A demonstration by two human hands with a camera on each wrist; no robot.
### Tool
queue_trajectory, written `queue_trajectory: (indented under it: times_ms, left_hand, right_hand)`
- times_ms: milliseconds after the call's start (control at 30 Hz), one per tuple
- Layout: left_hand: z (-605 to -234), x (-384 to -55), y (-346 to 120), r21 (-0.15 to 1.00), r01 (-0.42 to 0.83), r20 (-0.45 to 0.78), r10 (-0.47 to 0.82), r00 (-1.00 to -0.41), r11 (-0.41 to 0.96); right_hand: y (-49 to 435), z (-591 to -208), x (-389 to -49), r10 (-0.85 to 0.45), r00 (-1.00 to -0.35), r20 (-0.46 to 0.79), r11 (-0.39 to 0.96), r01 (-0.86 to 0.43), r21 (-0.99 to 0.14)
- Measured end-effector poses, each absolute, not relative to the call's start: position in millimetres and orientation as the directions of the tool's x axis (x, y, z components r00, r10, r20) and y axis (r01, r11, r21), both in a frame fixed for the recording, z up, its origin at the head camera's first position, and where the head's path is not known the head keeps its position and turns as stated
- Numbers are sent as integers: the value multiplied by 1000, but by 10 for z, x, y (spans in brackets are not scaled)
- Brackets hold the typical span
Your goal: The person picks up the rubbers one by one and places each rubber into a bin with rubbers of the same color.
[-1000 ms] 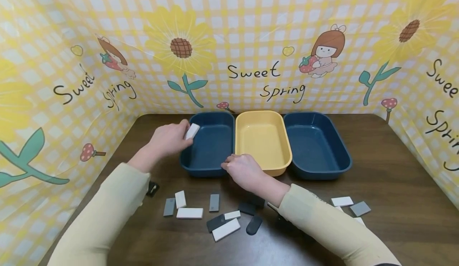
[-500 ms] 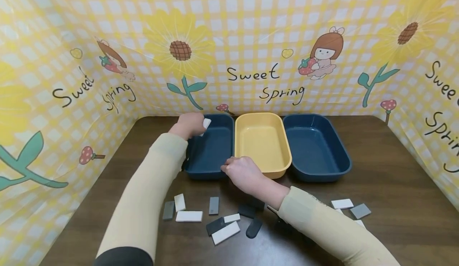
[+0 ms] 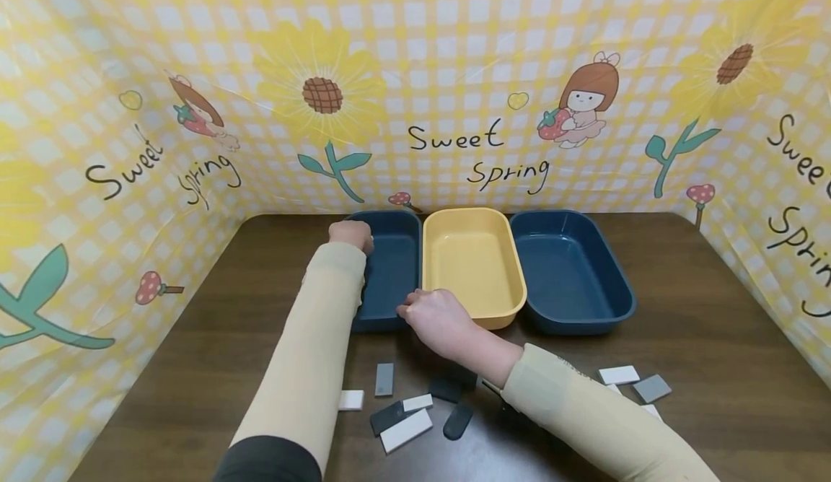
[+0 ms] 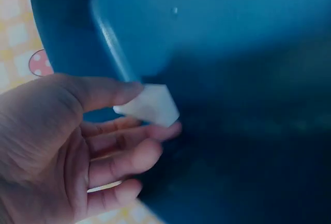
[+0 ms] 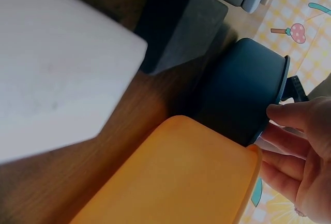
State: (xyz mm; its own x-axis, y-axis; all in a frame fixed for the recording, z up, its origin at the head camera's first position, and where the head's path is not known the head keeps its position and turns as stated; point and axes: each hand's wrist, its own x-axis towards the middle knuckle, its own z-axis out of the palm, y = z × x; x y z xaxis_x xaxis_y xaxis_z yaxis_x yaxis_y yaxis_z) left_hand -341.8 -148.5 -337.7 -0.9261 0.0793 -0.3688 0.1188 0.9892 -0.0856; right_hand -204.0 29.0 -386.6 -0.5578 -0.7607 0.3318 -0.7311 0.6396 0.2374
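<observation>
My left hand [image 3: 352, 235] reaches into the far left part of the left blue bin [image 3: 394, 269]. Between thumb and fingertips it pinches a small white block [image 4: 154, 104], seen close over the bin's floor in the left wrist view; in the head view the hand hides the block. At the same bin's near right corner, my right hand [image 3: 444, 323] grips the rim, its thumb on the inner side and fingers behind in the right wrist view. The yellow bin [image 3: 470, 265] stands directly beside that corner.
Another blue bin [image 3: 571, 273] stands right of the yellow one. In front lie a grey block [image 3: 384, 379], white block [image 3: 405, 431], dark block [image 3: 387, 418] and dark oval piece [image 3: 458, 422]. More white and grey blocks [image 3: 652, 388] lie at the right. A patterned cloth [image 3: 454, 92] surrounds the table.
My left hand has moved from the left bin's left edge further back and down into it, carrying the white block. The left sleeve now covers some blocks. My right hand has stayed at the rim.
</observation>
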Motion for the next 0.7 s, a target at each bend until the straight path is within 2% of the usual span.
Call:
queue_trajectory:
  times_ms: [333, 700]
  left_hand:
    - [-3732, -3608, -1502, -59, 17, -333, -3, -943, 998]
    - [-3752, -3597, -1510, -5, -4, -276, -6, -961, 1000]
  right_hand:
    - [297, -3866, -2041, -763, -551, 339, 637, -730, 249]
    - [293, -3874, -2044, -765, -544, 345, 635, -729, 257]
